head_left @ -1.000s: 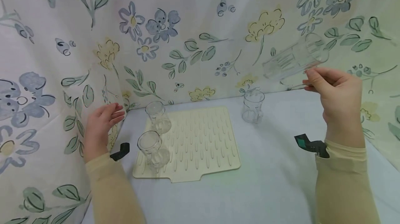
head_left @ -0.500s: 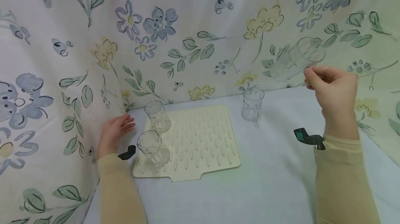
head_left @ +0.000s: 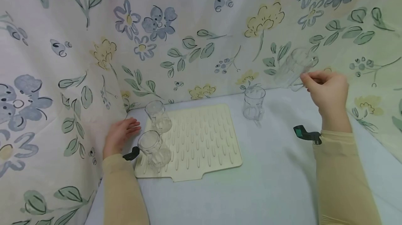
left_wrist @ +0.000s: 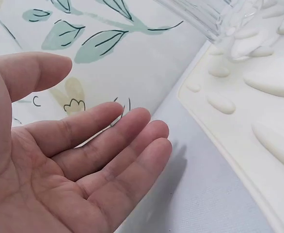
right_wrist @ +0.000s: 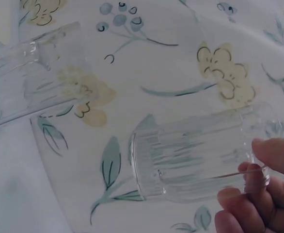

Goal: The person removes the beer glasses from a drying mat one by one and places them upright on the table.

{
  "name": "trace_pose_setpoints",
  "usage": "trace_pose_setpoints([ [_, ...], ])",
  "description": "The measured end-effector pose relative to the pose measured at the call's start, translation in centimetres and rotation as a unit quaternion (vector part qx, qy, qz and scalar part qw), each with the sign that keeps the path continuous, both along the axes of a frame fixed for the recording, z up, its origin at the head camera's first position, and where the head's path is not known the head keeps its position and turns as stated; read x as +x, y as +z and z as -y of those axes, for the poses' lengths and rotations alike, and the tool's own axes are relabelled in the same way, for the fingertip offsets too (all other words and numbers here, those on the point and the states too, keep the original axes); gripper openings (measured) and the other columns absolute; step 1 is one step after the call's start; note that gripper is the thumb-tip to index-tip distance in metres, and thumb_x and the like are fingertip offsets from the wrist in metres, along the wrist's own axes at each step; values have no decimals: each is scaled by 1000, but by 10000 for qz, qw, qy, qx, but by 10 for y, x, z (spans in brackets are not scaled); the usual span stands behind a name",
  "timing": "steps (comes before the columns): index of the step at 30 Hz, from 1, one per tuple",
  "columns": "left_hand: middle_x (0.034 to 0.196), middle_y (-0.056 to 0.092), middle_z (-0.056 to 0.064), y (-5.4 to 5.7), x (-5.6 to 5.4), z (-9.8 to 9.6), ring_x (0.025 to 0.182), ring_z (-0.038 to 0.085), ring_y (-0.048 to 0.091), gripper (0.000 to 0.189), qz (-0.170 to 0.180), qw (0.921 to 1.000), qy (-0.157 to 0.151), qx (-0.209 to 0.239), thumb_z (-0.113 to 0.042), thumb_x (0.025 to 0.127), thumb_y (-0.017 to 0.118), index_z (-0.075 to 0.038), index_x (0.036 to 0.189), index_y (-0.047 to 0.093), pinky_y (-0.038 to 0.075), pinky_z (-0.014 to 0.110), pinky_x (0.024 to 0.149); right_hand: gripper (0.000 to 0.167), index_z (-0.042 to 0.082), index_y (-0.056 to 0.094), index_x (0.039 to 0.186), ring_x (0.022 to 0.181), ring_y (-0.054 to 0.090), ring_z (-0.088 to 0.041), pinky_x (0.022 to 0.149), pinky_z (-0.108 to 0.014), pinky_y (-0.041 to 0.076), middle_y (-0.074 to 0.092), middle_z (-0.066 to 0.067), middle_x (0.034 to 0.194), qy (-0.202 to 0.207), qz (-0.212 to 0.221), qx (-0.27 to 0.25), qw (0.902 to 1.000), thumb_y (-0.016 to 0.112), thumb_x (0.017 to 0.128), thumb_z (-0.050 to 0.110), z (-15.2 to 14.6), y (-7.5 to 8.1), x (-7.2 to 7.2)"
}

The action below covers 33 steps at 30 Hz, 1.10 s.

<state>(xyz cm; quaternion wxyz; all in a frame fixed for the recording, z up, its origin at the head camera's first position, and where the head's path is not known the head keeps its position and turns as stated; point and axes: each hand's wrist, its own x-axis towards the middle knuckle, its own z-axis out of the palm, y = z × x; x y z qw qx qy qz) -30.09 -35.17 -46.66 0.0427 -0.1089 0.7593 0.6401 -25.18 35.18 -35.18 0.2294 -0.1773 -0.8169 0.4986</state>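
Observation:
My right hand [head_left: 329, 90] pinches a clear glass mug [head_left: 293, 66] near one end and holds it tilted above the table's back right part. In the right wrist view, thumb and fingertips grip that end of the mug [right_wrist: 195, 155]; the exact grip on its handle is hard to see through the glass. Left of the cream ridged mat [head_left: 201, 137], my left hand [head_left: 120, 136] holds nothing, its fingers relaxed and palm turned inward. Two clear glass mugs, a back one [head_left: 158, 116] and a front one [head_left: 154, 150], stand on the mat's left side.
Another clear glass mug [head_left: 254, 103] stands on the white table [head_left: 267, 183], right of the mat. A floral curtain [head_left: 194, 57] hangs close behind the table and along its left side.
My left hand has moved right and down, closer to the mat's left edge. The right hand has shifted slightly left and down, and its mug has changed tilt.

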Motion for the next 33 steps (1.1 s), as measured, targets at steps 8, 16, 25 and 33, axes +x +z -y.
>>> trace_pose_setpoints([
  [8, 162, 55, 24, -2, -5, -4, 125, 15, 74, 69, 348, 9990, -268, -93, -42, 118, 53, 7, 165, 41, 64, 28, 105, 62, 9, 77, 136, 92, 64, -6, 70, -14, 53, 64, 25, 95, 229, 953, 436, 9942, 69, 104, 61, -13, -23, -13],
  [16, 166, 49, 28, 7, -1, -14, 132, 21, 71, 70, 421, 9981, -383, -251, -41, 118, 51, 9, 166, 39, 61, 31, 112, 66, 7, 76, 139, 102, 69, -24, 80, -30, 54, 77, 5, 103, 483, 1379, 829, 9858, 67, 105, 63, -14, -34, -16],
  [25, 166, 49, 30, 10, -1, -16, 130, 22, 72, 70, 446, 9982, -355, -178, -39, 118, 51, 9, 166, 38, 61, 30, 111, 65, 3, 76, 137, 108, 67, -33, 83, -43, 51, 80, -18, 117, 715, 1700, 1084, 9768, 69, 106, 60, -17, -42, -15],
  [33, 166, 52, 28, -7, -10, -9, 125, 14, 71, 67, 370, 9967, -371, -626, -39, 119, 50, 8, 166, 41, 61, 18, 101, 63, 2, 77, 132, 104, 69, -33, 79, -43, 53, 81, -15, 111, 945, 1726, 1280, 9721, 70, 106, 58, -21, -48, -20],
])
